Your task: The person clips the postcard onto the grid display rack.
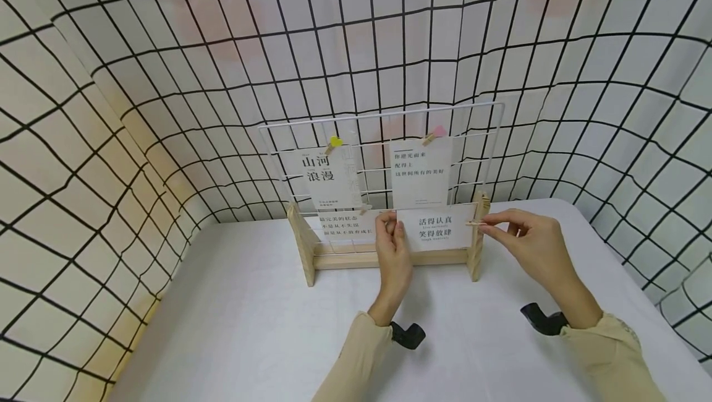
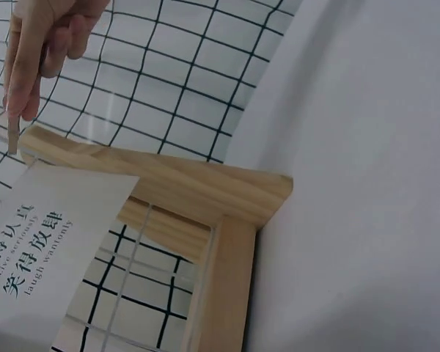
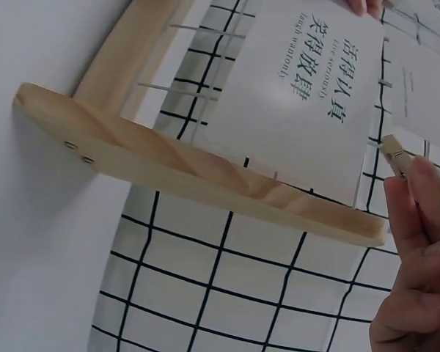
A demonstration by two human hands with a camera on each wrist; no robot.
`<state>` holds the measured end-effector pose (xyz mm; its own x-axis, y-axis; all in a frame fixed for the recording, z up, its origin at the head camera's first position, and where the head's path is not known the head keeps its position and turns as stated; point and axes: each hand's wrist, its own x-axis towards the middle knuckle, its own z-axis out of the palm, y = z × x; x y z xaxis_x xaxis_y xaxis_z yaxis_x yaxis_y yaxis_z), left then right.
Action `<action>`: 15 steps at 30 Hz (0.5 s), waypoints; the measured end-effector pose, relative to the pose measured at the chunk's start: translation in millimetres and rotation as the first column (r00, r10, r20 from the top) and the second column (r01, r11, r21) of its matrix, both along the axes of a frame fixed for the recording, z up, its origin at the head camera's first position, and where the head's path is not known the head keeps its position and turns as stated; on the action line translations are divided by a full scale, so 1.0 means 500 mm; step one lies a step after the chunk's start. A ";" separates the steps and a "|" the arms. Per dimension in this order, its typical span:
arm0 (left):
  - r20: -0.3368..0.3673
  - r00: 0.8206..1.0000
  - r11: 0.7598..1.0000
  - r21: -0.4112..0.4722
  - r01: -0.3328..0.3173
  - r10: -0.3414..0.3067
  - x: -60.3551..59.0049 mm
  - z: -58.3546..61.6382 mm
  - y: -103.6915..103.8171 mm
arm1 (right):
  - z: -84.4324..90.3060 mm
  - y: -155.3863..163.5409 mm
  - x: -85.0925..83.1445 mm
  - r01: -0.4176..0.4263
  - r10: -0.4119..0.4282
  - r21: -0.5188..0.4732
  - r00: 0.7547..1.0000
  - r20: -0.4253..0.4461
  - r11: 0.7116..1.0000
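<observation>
Left hand pinches left edge of white card, pressing it flat to wire grid rack. Right hand pinches small wooden clothespin at card's right edge. Card looks light, bendy, apt to slip; grip edges. Clothespin tiny, springy; squeeze its tail.

Display stand: pale unfinished wood, matt, visible grain, showing two small metal screw heads. Grid panel: thin white-coated wire, smooth. Cards: white matt paper, printing in black. Small clothespin: bare wood, sitting pinched in right hand. Tabletop: white, smooth, looking matt. Sleeves: beige cloth, soft.
</observation>
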<state>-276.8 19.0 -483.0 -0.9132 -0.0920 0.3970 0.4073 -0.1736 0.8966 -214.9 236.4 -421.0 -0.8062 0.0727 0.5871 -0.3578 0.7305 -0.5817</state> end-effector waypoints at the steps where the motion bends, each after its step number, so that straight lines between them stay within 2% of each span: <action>1: -0.001 1.000 1.000 0.003 -0.004 0.004 -0.001 0.000 0.002 | 0.004 -0.001 -0.004 0.005 -0.005 0.016 1.000 -0.003 1.000; 8: -0.001 1.000 0.999 -0.008 -0.031 0.031 -0.004 0.002 0.014 | 0.030 -0.010 -0.033 0.028 -0.024 0.082 0.998 -0.057 0.996; 15: -0.025 0.996 0.997 -0.004 -0.083 0.083 -0.001 -0.002 0.029 | 0.050 -0.014 -0.059 0.060 -0.034 0.232 0.993 -0.112 0.971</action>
